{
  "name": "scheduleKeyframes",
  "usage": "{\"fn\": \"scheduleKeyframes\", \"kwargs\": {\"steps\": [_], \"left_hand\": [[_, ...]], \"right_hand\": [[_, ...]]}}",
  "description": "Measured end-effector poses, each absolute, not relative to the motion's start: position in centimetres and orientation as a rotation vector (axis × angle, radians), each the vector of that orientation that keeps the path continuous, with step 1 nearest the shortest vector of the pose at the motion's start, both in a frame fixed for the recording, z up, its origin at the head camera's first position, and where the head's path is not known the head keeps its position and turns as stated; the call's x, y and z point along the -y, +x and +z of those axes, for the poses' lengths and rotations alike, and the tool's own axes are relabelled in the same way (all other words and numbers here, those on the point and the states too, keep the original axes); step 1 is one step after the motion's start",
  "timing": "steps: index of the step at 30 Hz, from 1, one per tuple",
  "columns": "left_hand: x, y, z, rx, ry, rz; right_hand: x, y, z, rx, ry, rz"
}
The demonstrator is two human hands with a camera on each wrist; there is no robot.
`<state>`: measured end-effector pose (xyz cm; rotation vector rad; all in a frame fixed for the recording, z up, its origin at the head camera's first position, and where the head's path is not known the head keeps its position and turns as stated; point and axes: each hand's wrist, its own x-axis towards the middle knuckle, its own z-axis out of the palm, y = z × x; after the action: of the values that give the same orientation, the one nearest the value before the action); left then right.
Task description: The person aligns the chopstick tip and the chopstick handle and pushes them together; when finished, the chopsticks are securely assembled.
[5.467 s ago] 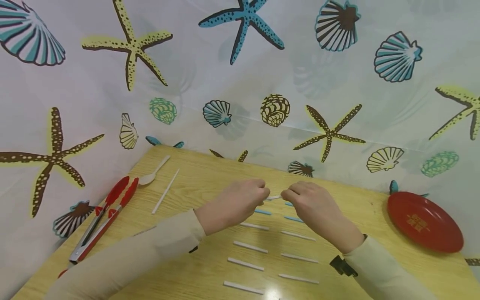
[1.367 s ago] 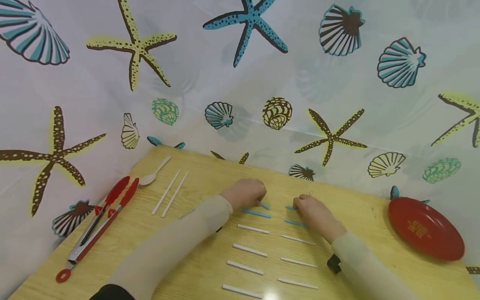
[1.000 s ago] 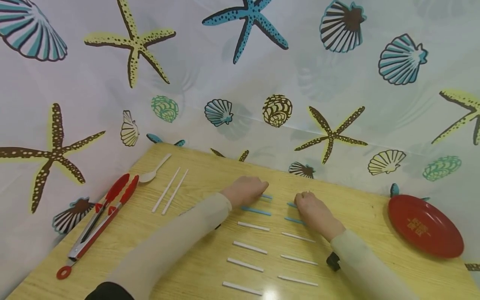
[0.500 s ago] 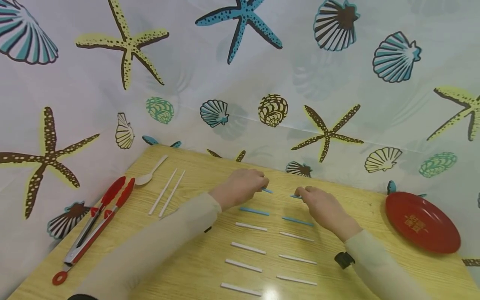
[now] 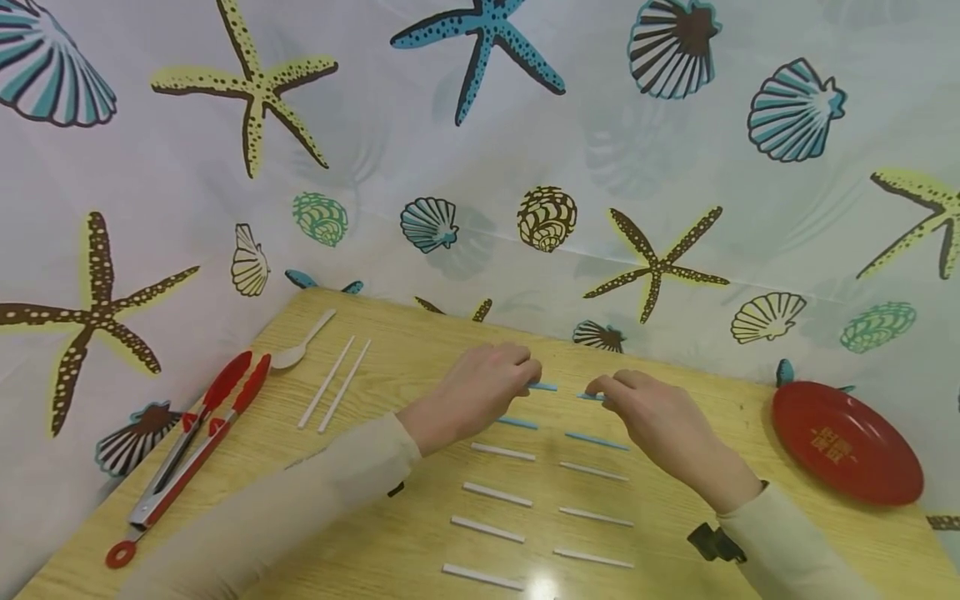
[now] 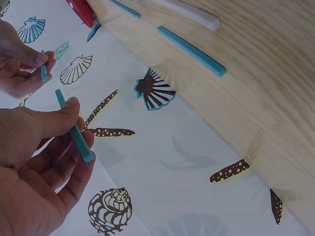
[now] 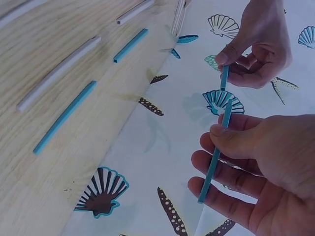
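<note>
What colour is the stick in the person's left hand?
The stick is teal-blue, seen best in the left wrist view.

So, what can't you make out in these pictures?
Head view: the gold marking on the shiny red oval plate is too small and blurred to read.
Head view: the left hand hides one end of its straight blue stick.
Right wrist view: the picture's edge cuts off a slim white stick, top left.

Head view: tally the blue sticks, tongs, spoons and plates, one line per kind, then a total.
Blue sticks: 4 (two held, two lying down)
Tongs: 1 pair
Spoon: 1
Plate: 1
Total: 7
</note>
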<state>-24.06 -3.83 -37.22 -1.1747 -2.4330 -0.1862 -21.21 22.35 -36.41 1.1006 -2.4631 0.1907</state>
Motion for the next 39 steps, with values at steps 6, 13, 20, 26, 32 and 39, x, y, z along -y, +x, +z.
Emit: {"fn": "scheduleKeyframes", "kwargs": {"steps": [6, 13, 20, 26, 32, 39], "left_hand": [[3.8, -23.9, -37.2, 2.428, -1.171, -0.198], [3.7, -23.9, -37.3, 2.404, -1.212, -0.244], [3.9, -23.7, -37.6, 2.439, -1.223, -0.267], [3.7, -23.7, -37.6, 2.37, -1.245, -0.219], [3.3, -23.7, -37.7, 2.31, -1.249, -0.169], [3.2, -23.8, -38.0, 2.16, -1.281, -0.089]], "right_hand": [[-21.8, -21.3, -35.9, 2.44, 1.151, 0.209], [-21.3, -21.5, -36.5, 2.439, 1.148, 0.212], [-21.0, -21.5, -36.8, 2.461, 1.153, 0.208], [-21.0, -21.6, -36.9, 2.399, 1.174, 0.228], [-21.0, -21.7, -36.6, 2.338, 1.192, 0.251], [-20.8, -22.0, -37.3, 2.274, 1.258, 0.309]]}}
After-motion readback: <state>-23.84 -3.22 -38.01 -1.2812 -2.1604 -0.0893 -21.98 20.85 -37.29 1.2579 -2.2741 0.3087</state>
